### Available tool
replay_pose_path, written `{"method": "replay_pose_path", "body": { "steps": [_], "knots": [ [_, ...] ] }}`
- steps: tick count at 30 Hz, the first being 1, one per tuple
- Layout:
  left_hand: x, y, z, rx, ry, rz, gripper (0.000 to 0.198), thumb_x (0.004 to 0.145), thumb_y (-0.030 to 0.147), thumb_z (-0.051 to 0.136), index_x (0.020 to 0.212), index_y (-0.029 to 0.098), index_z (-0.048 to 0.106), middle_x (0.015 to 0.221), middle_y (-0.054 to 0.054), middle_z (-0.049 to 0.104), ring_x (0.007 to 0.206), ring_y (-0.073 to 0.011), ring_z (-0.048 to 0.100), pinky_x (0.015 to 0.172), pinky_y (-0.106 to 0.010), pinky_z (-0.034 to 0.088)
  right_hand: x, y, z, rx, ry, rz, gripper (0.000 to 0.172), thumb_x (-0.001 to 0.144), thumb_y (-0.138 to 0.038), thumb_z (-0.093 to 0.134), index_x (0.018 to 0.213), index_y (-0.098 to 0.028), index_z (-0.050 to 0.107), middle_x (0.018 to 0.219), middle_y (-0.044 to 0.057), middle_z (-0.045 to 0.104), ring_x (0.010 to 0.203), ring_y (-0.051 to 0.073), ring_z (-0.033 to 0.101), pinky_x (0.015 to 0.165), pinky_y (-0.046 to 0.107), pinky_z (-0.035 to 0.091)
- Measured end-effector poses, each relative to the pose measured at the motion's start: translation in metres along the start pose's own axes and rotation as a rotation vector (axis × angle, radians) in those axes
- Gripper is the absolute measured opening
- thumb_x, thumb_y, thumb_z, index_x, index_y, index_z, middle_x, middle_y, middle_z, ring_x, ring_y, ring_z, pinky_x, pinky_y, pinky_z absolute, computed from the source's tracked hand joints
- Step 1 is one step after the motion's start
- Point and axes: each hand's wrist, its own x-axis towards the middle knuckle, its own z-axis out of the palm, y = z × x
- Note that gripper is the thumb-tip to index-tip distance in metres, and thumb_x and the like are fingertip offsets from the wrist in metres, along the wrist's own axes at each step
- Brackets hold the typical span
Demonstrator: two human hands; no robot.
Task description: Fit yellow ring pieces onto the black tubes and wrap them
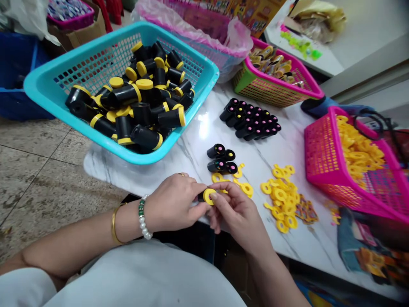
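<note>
My left hand (177, 202) is closed around a small black cylinder, most of it hidden by the fingers. On its near end sits a yellow ring cap (209, 196), which my right hand (236, 211) pinches between thumb and fingers. Both hands meet at the table's front edge. Just beyond them stand several black cylinders (220, 158) with pink or yellow centres. A few loose yellow ring pieces (245, 187) lie beside these. To the right of my right hand is a pile of yellow ring pieces (283, 196).
A turquoise basket (140, 157) of black cylinders with yellow caps stands at left. Behind are a grouped block of black cylinders (251, 119) and a pink-green basket (265, 87). A pink basket (322, 149) of yellow pieces stands right, by small printed pieces (306, 210).
</note>
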Motion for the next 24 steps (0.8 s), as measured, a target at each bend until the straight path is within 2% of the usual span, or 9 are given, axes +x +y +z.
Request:
{"method": "replay_pose_path", "body": {
  "steps": [3,6,8,10,12,14,16,19,24],
  "knots": [
    [0.006,0.006,-0.009,-0.154,-0.093,-0.139,0.03,0.096,0.035,0.05,0.089,0.016,0.072,0.079,-0.005,0.07,0.076,-0.0175,0.062,0.07,-0.029,0.043,0.0,-0.001,0.0,0.005,-0.02,-0.013,0.038,0.087,-0.054,0.064,0.097,-0.021,0.047,0.052,-0.007,0.06,0.038,0.009,0.053,0.04,0.018,0.044],
    [0.011,0.005,-0.01,-0.296,-0.095,-0.248,0.026,0.095,0.033,0.053,0.09,0.015,0.071,0.075,-0.002,0.069,0.07,-0.0143,0.06,0.064,-0.024,0.041,0.002,0.001,0.0,0.008,-0.007,-0.025,0.036,0.089,-0.052,0.064,0.094,-0.023,0.043,0.052,-0.009,0.057,0.039,0.007,0.048,0.039,0.015,0.039],
    [0.01,0.003,-0.006,-0.365,-0.087,-0.272,0.023,0.095,0.034,0.055,0.097,0.018,0.071,0.068,0.001,0.065,0.066,-0.0128,0.059,0.06,-0.022,0.041,0.003,0.002,0.0,0.014,0.005,-0.046,0.035,0.089,-0.051,0.063,0.093,-0.024,0.041,0.049,-0.011,0.051,0.038,0.005,0.041,0.038,0.014,0.034],
    [0.006,0.001,0.0,-0.402,-0.028,-0.222,0.023,0.096,0.029,0.052,0.11,0.02,0.068,0.07,0.003,0.066,0.066,-0.012,0.06,0.062,-0.021,0.043,0.005,0.004,-0.001,0.034,-0.002,-0.054,0.036,0.089,-0.05,0.064,0.092,-0.024,0.04,0.045,-0.014,0.045,0.035,0.004,0.034,0.036,0.013,0.028],
    [-0.001,0.0,0.008,-0.396,0.082,-0.108,0.027,0.096,0.023,0.05,0.12,0.021,0.064,0.081,0.001,0.069,0.071,-0.0118,0.062,0.069,-0.022,0.047,0.006,0.006,-0.002,0.062,-0.019,-0.045,0.037,0.087,-0.051,0.065,0.091,-0.024,0.04,0.044,-0.015,0.041,0.033,0.004,0.03,0.034,0.013,0.023],
    [-0.006,-0.002,0.014,-0.321,0.174,0.006,0.028,0.095,0.026,0.056,0.121,0.02,0.063,0.088,-0.001,0.07,0.074,-0.0126,0.063,0.073,-0.024,0.05,0.007,0.007,-0.005,0.079,-0.025,-0.037,0.038,0.086,-0.052,0.067,0.091,-0.024,0.041,0.045,-0.014,0.043,0.032,0.004,0.032,0.033,0.014,0.023],
    [-0.01,-0.004,0.018,-0.176,0.22,0.058,0.029,0.093,0.033,0.06,0.119,0.02,0.064,0.09,-0.003,0.067,0.076,-0.0139,0.062,0.074,-0.025,0.052,0.006,0.008,-0.007,0.094,-0.041,-0.041,0.038,0.084,-0.052,0.068,0.091,-0.023,0.044,0.05,-0.012,0.049,0.034,0.005,0.04,0.034,0.015,0.03],
    [-0.011,-0.004,0.02,0.019,0.195,0.065,0.029,0.097,0.037,0.053,0.119,0.02,0.063,0.092,-0.004,0.062,0.077,-0.0144,0.062,0.073,-0.026,0.054,0.005,0.008,-0.008,0.087,-0.074,-0.04,0.039,0.083,-0.051,0.071,0.094,-0.023,0.046,0.058,-0.01,0.053,0.043,0.007,0.05,0.039,0.017,0.042],
    [-0.01,-0.007,0.021,0.191,0.127,0.117,0.035,0.1,0.037,0.046,0.127,0.017,0.055,0.096,-0.004,0.061,0.075,-0.0152,0.064,0.063,-0.025,0.054,0.009,0.003,-0.008,0.023,-0.137,-0.06,0.038,0.084,-0.049,0.07,0.092,-0.023,0.045,0.054,-0.012,0.049,0.04,0.006,0.046,0.04,0.018,0.044]
  ]
}}
